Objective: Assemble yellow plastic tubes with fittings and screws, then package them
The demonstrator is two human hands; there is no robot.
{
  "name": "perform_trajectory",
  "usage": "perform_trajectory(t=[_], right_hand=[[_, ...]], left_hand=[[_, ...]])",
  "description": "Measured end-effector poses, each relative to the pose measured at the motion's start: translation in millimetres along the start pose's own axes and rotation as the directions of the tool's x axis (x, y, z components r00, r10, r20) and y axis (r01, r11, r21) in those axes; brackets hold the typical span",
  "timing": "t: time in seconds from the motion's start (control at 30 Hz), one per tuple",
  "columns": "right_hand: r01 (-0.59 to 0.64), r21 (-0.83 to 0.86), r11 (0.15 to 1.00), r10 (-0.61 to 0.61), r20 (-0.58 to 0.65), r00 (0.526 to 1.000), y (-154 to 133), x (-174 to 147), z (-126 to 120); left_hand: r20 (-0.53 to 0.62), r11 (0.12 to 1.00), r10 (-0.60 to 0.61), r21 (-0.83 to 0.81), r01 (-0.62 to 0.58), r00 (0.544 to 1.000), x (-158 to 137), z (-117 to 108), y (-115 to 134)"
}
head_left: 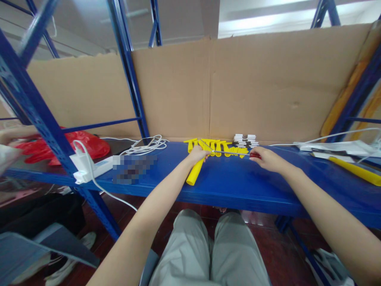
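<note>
My left hand (pixel 198 154) is closed around a yellow piece with a tubular handle (pixel 194 174), its open round end tilted down toward the shelf's front edge. The upper end of that piece is partly hidden by my fingers. My right hand (pixel 268 159) grips a screwdriver by its red handle. Its long metal shaft (pixel 232 153) points left, and the tip is close to the yellow piece; whether they touch I cannot tell. Behind my hands lies a row of similar yellow pieces (pixel 222 146), with smaller yellow parts (pixel 241 151) at its right end.
Stacked white and black parts (pixel 245 140) lie by the cardboard wall (pixel 253 87). On the left are coiled white cable (pixel 151 143), a power strip (pixel 102 165) and a red bag (pixel 86 145) beside another person's arm. A yellow tube (pixel 355 171) lies right on the blue shelf (pixel 238 188).
</note>
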State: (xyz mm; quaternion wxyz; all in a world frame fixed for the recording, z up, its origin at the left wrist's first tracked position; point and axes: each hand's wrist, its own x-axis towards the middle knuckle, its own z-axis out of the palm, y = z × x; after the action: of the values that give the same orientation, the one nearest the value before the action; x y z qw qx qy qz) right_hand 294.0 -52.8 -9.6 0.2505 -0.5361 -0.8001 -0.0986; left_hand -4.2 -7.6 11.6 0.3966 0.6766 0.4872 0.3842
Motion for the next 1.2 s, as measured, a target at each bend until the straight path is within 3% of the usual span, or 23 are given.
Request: perform_trajectory(t=[0.83,1.2], right_hand=[[0.001,-0.034,0.999,-0.001,0.009,1.0,3.9,0.8,1.7],[0.026,-0.048,0.999,-0.029,-0.054,0.998,5.6,-0.7,-0.3]], left_hand=[[0.011,0.999,0.022,-0.033,-0.021,1.0,-2.4,1.7,1.5],[0.006,0.999,0.016,-0.039,-0.015,1.0,1.8,1.6,-2.4]])
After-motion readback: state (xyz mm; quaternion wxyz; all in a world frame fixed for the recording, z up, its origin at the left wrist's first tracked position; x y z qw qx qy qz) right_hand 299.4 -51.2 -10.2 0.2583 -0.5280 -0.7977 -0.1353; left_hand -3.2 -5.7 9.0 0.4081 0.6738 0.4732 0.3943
